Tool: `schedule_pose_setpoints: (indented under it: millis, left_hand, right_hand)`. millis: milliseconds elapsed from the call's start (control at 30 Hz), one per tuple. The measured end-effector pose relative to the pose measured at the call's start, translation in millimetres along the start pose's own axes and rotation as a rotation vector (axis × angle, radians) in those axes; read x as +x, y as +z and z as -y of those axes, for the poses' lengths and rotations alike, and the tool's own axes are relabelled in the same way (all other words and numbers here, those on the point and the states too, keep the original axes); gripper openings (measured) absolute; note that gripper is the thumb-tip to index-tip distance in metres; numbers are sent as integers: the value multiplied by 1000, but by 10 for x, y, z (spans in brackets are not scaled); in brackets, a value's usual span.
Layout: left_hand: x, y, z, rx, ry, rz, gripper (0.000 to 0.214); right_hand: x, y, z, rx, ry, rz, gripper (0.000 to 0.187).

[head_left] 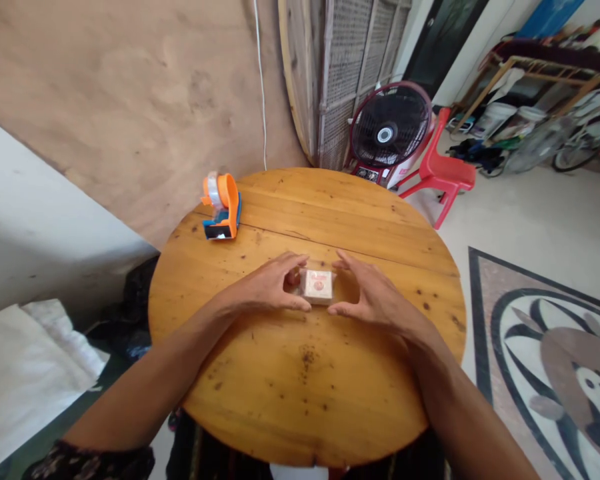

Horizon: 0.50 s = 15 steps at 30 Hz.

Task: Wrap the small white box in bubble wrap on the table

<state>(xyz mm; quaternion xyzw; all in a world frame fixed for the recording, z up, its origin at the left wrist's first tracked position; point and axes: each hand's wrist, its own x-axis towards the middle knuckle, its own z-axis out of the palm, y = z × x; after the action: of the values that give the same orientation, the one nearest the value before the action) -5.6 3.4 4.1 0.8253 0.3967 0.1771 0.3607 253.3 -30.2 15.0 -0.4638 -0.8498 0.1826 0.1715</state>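
A small pale box with a reddish print on top (318, 285) lies near the middle of a round wooden table (280, 393). My left hand (266, 289) cups its left side, thumb at the near edge and fingers curled at the far edge. My right hand (370, 293) cups the right side the same way, thumb tip touching the box's near corner. Both hands grip the box between them on the tabletop.
An orange and blue tape dispenser (222, 205) stands at the table's far left edge. Beyond the table are a standing fan (389, 133), a red plastic chair (443, 170) and a wicker screen (350, 60). White cloth (25, 360) lies low on the left.
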Motion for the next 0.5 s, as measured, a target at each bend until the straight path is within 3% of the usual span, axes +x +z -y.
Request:
schedule_pose_setpoints:
  millis: [67, 233, 367, 500]
  left_hand:
    - [-20, -48, 11, 50, -42, 8, 81]
    - [-50, -105, -88, 135, -21, 60, 31]
    - [-47, -55, -158, 73, -18, 24, 20]
    - [-27, -23, -147, 42, 8, 26, 18]
  right_hand:
    - [-10, -35, -36, -28, 49, 32, 92]
    - [22, 6, -1, -68, -12, 42, 68]
    - [84, 63, 112, -101, 4, 35, 35]
    - [105, 63, 152, -99, 19, 30, 27]
